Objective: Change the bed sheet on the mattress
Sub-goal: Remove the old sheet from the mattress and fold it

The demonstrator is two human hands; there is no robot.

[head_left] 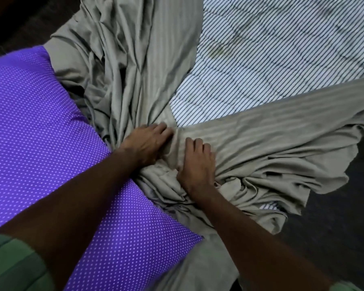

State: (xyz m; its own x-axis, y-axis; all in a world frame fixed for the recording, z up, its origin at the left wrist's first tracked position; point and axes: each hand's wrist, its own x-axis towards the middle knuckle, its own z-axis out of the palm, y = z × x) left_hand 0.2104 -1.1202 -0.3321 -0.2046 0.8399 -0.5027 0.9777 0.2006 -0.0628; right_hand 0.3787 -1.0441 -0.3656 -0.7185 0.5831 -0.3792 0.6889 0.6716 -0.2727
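At the mattress corner nearest the person, both hands work one bunch of cloth.

Mattress (271, 59): white ticking with thin dark stripes, bare across its far part; its near corner is covered.

Bed sheet (250, 143): grey-green, faintly striped, heavily creased. It lies pulled back from the bare ticking in two wings, one running up the mattress's left side, one across its near edge, both gathered into folds at the near corner.

Left hand (147, 141): on the gathered sheet at that corner, fingers curled into the folds, gripping cloth.

Right hand (198, 164): just beside the left, apart from it by one ridge of sheet, fingers bent down and clutching the fabric.

Pillow (40, 127): purple with small white dots, left of the mattress corner, under the left forearm.

Sleeve (11, 263): green, at the left arm's near end.
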